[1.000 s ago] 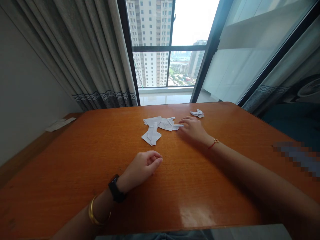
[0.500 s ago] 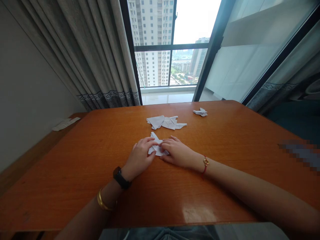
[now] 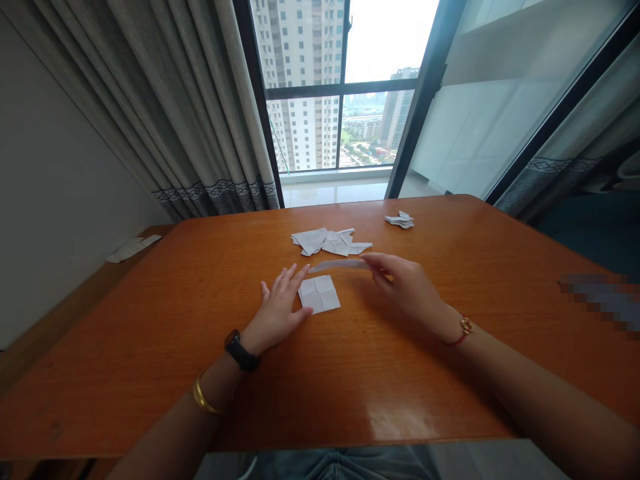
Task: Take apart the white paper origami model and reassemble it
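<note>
One wooden table [image 3: 200,400], spanning the lower frame. One right hand [image 3: 407,287], yours, right of center, thumb and fingers pinched on the right end of a paper strip [image 3: 340,265]. One left hand [image 3: 280,310], yours, left of center, fingers spread, palm down, nothing gripped. One square folded paper [image 3: 320,294], flat at center below the strip, its left side by your left fingers. One cluster of folded papers [image 3: 330,241], just beyond the strip. One small stack of folded papers [image 3: 399,220], near the table's far edge, upper right of center.
</note>
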`<act>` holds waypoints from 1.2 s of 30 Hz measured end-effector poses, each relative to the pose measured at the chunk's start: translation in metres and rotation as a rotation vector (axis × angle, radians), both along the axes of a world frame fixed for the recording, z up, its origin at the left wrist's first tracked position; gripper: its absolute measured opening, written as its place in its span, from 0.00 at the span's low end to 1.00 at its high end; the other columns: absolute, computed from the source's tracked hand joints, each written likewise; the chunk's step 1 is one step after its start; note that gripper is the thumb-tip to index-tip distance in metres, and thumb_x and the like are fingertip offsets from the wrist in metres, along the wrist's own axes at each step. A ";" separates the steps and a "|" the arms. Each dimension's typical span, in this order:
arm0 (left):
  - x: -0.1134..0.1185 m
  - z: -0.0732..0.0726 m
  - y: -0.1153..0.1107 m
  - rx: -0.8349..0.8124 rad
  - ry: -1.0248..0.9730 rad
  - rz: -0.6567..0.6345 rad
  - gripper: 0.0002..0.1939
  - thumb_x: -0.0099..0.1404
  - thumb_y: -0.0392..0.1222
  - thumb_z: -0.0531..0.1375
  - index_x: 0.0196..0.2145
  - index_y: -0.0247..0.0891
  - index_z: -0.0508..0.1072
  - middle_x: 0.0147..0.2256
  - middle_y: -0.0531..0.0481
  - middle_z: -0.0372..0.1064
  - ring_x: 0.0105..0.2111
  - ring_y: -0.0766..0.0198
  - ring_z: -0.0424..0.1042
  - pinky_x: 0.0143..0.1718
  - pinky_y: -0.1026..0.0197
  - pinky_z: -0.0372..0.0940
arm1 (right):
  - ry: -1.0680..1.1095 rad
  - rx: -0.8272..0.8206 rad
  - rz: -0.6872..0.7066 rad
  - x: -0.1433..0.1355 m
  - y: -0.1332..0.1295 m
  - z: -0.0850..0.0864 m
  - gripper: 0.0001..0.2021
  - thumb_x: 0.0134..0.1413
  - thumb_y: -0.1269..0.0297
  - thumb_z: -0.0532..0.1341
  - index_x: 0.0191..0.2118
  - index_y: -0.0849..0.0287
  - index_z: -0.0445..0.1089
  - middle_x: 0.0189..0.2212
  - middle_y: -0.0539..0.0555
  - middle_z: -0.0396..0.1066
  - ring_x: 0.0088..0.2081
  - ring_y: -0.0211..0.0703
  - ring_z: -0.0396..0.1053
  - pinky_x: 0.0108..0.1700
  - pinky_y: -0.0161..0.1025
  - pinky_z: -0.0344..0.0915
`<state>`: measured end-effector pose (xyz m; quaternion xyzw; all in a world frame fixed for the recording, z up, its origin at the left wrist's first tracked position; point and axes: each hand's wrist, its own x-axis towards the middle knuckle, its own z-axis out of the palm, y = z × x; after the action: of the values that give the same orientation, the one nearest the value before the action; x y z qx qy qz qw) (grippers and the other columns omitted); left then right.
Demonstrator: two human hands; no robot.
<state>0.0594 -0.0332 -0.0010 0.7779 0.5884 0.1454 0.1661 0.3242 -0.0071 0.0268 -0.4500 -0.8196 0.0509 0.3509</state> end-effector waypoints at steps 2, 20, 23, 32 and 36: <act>-0.001 -0.002 0.002 0.024 0.014 0.049 0.36 0.64 0.43 0.56 0.66 0.48 0.45 0.67 0.43 0.40 0.67 0.47 0.39 0.59 0.27 0.32 | 0.071 0.076 0.014 0.006 0.000 0.004 0.13 0.58 0.71 0.54 0.46 0.58 0.70 0.42 0.56 0.76 0.41 0.45 0.74 0.43 0.39 0.68; -0.005 0.002 0.007 0.292 0.089 0.121 0.18 0.65 0.37 0.54 0.52 0.45 0.68 0.60 0.43 0.59 0.63 0.47 0.52 0.58 0.26 0.40 | -0.234 -0.372 -0.373 -0.001 0.123 -0.020 0.20 0.42 0.50 0.67 0.34 0.63 0.74 0.45 0.68 0.69 0.48 0.63 0.64 0.45 0.51 0.61; -0.003 0.007 0.002 0.268 0.048 0.015 0.17 0.64 0.44 0.58 0.51 0.46 0.70 0.60 0.45 0.59 0.63 0.48 0.51 0.61 0.28 0.36 | -0.182 -0.383 -0.367 0.004 0.134 -0.025 0.16 0.38 0.56 0.69 0.32 0.60 0.70 0.35 0.60 0.72 0.37 0.52 0.68 0.38 0.44 0.63; 0.006 0.010 -0.006 0.239 -0.043 -0.081 0.13 0.65 0.42 0.57 0.47 0.46 0.72 0.57 0.48 0.64 0.61 0.52 0.56 0.62 0.33 0.33 | 0.441 0.119 -0.414 0.024 0.081 0.019 0.07 0.51 0.63 0.61 0.37 0.57 0.67 0.36 0.54 0.70 0.33 0.43 0.67 0.38 0.41 0.65; 0.004 0.013 -0.002 0.346 -0.258 0.106 0.10 0.67 0.38 0.52 0.40 0.43 0.73 0.48 0.51 0.72 0.53 0.56 0.67 0.63 0.35 0.34 | 0.714 -0.442 -0.126 -0.003 0.024 0.015 0.13 0.46 0.56 0.65 0.31 0.56 0.62 0.27 0.50 0.67 0.26 0.39 0.66 0.29 0.38 0.66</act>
<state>0.0631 -0.0353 0.0123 0.7376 0.5687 0.3511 0.0960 0.3214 0.0168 0.0415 -0.5177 -0.5868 0.3565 0.5105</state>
